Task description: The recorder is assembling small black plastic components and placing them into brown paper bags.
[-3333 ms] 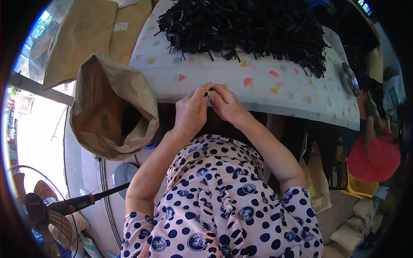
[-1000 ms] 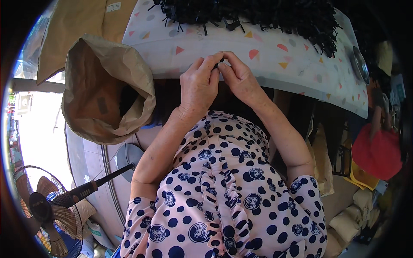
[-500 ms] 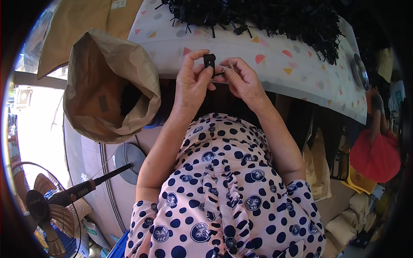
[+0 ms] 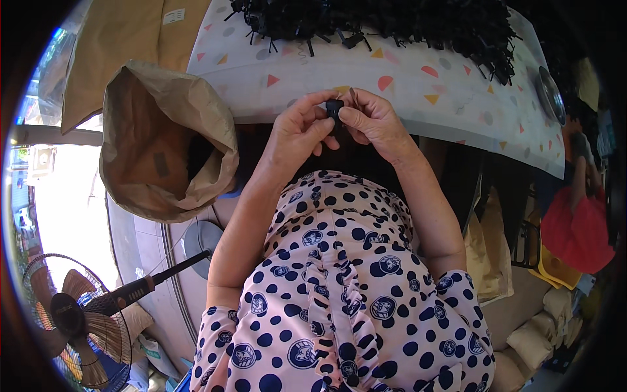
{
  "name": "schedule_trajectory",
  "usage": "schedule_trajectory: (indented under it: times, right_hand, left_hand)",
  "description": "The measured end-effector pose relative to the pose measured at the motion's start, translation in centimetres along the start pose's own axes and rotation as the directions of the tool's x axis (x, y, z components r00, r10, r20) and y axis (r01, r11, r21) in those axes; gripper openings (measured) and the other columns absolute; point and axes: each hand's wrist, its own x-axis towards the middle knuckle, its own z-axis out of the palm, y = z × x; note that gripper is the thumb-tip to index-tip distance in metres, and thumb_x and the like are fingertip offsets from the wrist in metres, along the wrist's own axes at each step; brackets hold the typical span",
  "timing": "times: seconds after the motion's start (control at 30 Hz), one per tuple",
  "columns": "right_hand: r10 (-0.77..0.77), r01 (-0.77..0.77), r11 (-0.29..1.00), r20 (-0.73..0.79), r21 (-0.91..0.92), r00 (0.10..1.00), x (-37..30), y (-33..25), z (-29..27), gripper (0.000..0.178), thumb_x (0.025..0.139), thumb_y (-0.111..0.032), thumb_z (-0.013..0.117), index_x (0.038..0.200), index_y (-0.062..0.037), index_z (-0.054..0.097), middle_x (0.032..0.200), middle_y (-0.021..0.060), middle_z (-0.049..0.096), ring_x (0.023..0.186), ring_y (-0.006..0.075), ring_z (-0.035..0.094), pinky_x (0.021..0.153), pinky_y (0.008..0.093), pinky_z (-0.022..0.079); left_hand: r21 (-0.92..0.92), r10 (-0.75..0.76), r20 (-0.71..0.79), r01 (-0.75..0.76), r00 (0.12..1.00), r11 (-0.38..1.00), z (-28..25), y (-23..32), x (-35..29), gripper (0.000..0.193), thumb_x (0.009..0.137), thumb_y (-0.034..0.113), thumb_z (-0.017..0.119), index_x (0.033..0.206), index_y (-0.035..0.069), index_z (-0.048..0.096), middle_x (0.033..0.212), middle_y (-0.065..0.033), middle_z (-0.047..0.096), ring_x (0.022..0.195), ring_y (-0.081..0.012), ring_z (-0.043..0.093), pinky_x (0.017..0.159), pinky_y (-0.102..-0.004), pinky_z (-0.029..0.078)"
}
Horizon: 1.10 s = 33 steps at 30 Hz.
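A small black plastic part (image 4: 334, 106) is pinched in the fingertips of my left hand (image 4: 302, 127), just off the table's near edge. My right hand (image 4: 375, 124) is closed beside it, its thumb pressed against the part's right side. A thin, dull-coloured tool (image 4: 353, 97) sticks up between the right fingers; its full shape is hidden. Beyond my hands lies a large heap of black plastic parts (image 4: 385, 26) with thin stems, on the table's patterned white cover (image 4: 287, 81).
An open brown paper sack (image 4: 124, 150) stands left of my hands, with something dark inside. A standing fan (image 4: 68, 313) is at lower left. A round metal dish (image 4: 550, 95) sits at the table's right edge. A person in red (image 4: 578, 228) is at far right.
Both hands have come closer together and slightly lower in the picture. The black part has turned, and my right thumb now presses on it.
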Motion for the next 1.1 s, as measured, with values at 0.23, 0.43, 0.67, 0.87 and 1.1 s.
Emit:
schedule_trajectory:
  times: [0.23, 0.43, 0.67, 0.87, 1.1]
  right_hand:
    - [-0.063, 0.044, 0.968, -0.071, -0.248, 0.995, -1.0, 0.6, 0.7, 0.016, 0.096, -0.023, 0.055, 0.090, -0.0078, 0.056, 0.067, -0.0068, 0.046, 0.051, 0.0010, 0.035, 0.043, 0.0165, 0.026]
    - [-0.127, 0.113, 0.893, -0.005, -0.435, 0.992, -1.4, 0.9, 1.5, 0.023, 0.101, -0.023, 0.042, 0.097, -0.0037, 0.055, 0.069, -0.0039, 0.045, 0.059, 0.0038, 0.040, 0.052, 0.0182, 0.033]
    - [-0.089, 0.079, 0.800, 0.013, -0.595, 0.996, -0.8, 0.2, 2.8, 0.018, 0.100, -0.017, 0.043, 0.098, -0.0027, 0.053, 0.071, -0.0021, 0.048, 0.063, 0.0052, 0.042, 0.058, 0.0203, 0.038]
    - [-0.174, 0.131, 0.801, -0.018, -0.584, 0.985, 0.3, 0.6, 5.0, 0.015, 0.099, -0.014, 0.044, 0.099, -0.0026, 0.053, 0.071, -0.0017, 0.048, 0.063, 0.0058, 0.042, 0.058, 0.0206, 0.039]
    - [-0.208, 0.173, 0.818, -0.002, -0.549, 0.978, 3.0, 1.0, 6.5, 0.015, 0.099, -0.013, 0.044, 0.100, -0.0025, 0.054, 0.071, -0.0014, 0.048, 0.064, 0.0064, 0.043, 0.059, 0.0206, 0.039]
  left_hand:
    - [0.309, 0.074, -0.027, -0.062, 0.997, 0.949, 1.6, -0.6, 0.2, 0.040, 0.087, -0.003, 0.055, 0.125, 0.006, 0.044, 0.092, -0.0050, 0.060, 0.069, -0.0085, 0.060, 0.060, -0.0190, 0.048]
    - [0.254, 0.030, -0.017, -0.025, 0.999, 0.967, 0.3, -0.4, 0.3, 0.034, 0.087, -0.003, 0.053, 0.118, 0.006, 0.043, 0.086, -0.0055, 0.059, 0.069, -0.0091, 0.062, 0.060, -0.0197, 0.049]
    - [0.280, 0.028, -0.052, -0.012, 0.998, 0.960, -0.4, 0.2, -0.3, 0.027, 0.086, -0.004, 0.053, 0.109, 0.006, 0.044, 0.081, -0.0031, 0.057, 0.068, -0.0082, 0.062, 0.058, -0.0187, 0.048]
    - [0.540, 0.265, -0.121, -0.160, 0.957, 0.826, -1.4, -0.7, -0.7, 0.027, 0.084, -0.005, 0.056, 0.107, 0.004, 0.044, 0.072, -0.0065, 0.060, 0.062, -0.0112, 0.060, 0.057, -0.0231, 0.048]
    - [0.553, 0.381, -0.262, -0.185, 0.887, 0.812, -3.0, 0.2, -1.2, 0.029, 0.080, -0.002, 0.060, 0.104, 0.004, 0.047, 0.069, -0.0177, 0.057, 0.062, -0.0333, 0.060, 0.057, -0.0363, 0.047]
